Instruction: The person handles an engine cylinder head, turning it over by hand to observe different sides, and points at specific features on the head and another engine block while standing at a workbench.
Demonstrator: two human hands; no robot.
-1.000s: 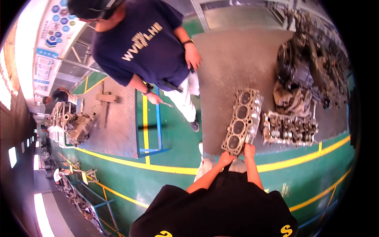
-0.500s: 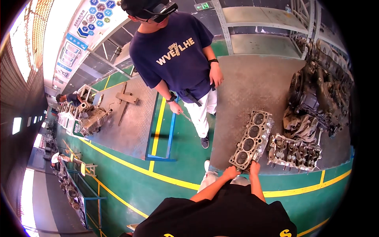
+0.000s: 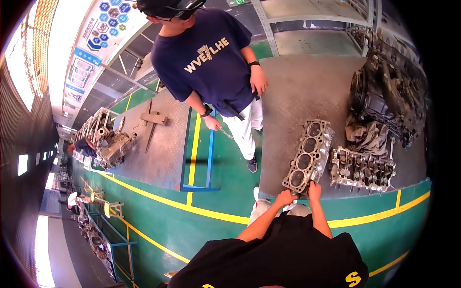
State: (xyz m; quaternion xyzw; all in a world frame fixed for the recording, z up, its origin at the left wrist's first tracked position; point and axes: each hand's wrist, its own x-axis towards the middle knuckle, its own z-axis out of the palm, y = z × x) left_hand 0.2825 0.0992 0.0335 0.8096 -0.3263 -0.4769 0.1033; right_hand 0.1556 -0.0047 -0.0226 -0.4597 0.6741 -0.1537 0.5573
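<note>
A metal engine cylinder head [image 3: 309,156] lies lengthwise on the steel-topped table [image 3: 293,91], its flat face with several round dark chambers turned up. At its near end, my left hand [image 3: 286,197] is closed by the left corner, the fingers curled and partly hidden. My right hand [image 3: 314,191] grips the right corner of the same end, its fingertips against the metal. Between the two hands the underside of that end is dark and hard to make out. Just right of it rests a second cylinder head [image 3: 362,169], with its valve-gear side up.
Behind the second cylinder head are a crumpled grey cloth [image 3: 367,137] and a large dark engine assembly [image 3: 391,101]. A co-worker [image 3: 211,62] stands left of the table, holding a thin metal tool [image 3: 224,132]. Another table [image 3: 161,165] with engine parts stands farther left.
The whole view has shifted slightly, so the table and co-worker sit a little differently. Both hands stay at the cylinder head's near end, and it lies in the same place on the table.
</note>
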